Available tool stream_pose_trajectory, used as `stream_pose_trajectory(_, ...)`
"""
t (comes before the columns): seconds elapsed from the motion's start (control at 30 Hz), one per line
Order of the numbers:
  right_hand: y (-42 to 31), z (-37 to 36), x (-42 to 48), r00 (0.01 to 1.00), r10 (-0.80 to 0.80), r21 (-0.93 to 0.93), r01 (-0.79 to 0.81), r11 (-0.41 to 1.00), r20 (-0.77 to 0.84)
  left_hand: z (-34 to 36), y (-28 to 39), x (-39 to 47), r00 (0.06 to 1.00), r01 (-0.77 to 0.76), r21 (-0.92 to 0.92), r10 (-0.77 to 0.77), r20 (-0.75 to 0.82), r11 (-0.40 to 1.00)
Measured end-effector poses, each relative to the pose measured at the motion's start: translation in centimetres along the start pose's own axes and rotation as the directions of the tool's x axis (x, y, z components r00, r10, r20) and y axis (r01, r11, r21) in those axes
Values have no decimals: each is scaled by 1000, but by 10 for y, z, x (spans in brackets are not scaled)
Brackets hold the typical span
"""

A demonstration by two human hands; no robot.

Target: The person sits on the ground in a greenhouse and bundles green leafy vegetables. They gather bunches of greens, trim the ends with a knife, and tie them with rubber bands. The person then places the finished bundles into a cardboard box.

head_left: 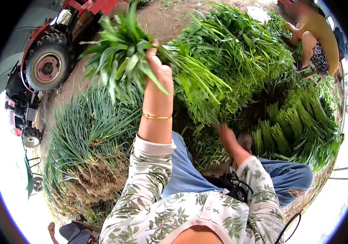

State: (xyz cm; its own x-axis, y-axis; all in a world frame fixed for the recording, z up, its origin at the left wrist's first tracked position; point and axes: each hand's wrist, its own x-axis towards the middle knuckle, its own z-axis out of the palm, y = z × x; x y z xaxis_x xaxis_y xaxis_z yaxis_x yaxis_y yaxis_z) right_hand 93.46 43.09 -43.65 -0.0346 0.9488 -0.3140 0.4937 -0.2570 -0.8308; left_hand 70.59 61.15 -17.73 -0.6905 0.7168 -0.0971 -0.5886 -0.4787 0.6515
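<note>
My left hand (159,65), a gold bangle on its wrist, is raised and closed around a bunch of long-leaved greens (125,58) that look like water spinach. The leaves fan out to the left and the pale stems trail to the right. My right hand (228,137) is lower, in front of my lap, with its fingers curled. A dark, blurred shape lies at its fingertips, and I cannot make out whether it is held. Beyond both hands spreads a large heap of loose greens (232,52). Cut leaves and stems (210,146) litter the ground between my legs.
Tied bundles of greens (293,125) stand at the right. Spring onions (91,128) with rooty ends are piled at my left. A red tractor (47,65) is parked at the upper left. A person (320,39) sits on a low stool at the upper right; another person (76,233) shows at the lower left.
</note>
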Motion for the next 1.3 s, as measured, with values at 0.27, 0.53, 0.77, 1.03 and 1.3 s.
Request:
stream_pose_trajectory(0.27,-55,1,5,728,-683,-250,650,717,-66,2,-19,-6,991,64,29,-60,-118,998)
stream_pose_trajectory(0.53,8,-31,-17,960,-269,-356,227,907,-73,6,15,1,994,94,-112,-87,67,989)
stream_pose_trajectory(0.77,-73,-15,11,749,-647,-151,630,762,-141,12,4,-24,997,59,-41,-57,58,997)
stream_pose_trajectory(1.03,-23,-39,-61,922,-384,-423,365,829,45,9,66,-41,974,213,-11,-212,80,977)
stream_pose_trajectory(1.3,-98,-35,10,800,-568,-265,515,815,-194,9,58,-60,993,104,67,-108,51,992)
